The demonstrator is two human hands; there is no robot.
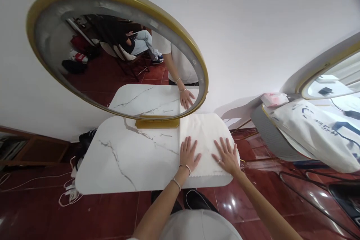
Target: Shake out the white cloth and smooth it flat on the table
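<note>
A cream-white cloth (206, 129) with a scalloped edge lies spread over the right end of a white marble-patterned table (118, 168). My left hand (189, 155) rests flat near the cloth's left edge, fingers spread, with bracelets at the wrist. Toward the cloth's right edge, my right hand (227, 156) also lies flat with fingers apart and a ring on one finger. Neither hand grips anything. Small faint marks show on the cloth's front right corner.
A gold-framed oval mirror (206, 78) stands at the table's back on a gold base (157, 123); it reflects a seated person. Rightward, a second table carries a white printed bag (317, 131) and a pink-white packet (274, 99). Cables (71, 193) lie on the floor at left.
</note>
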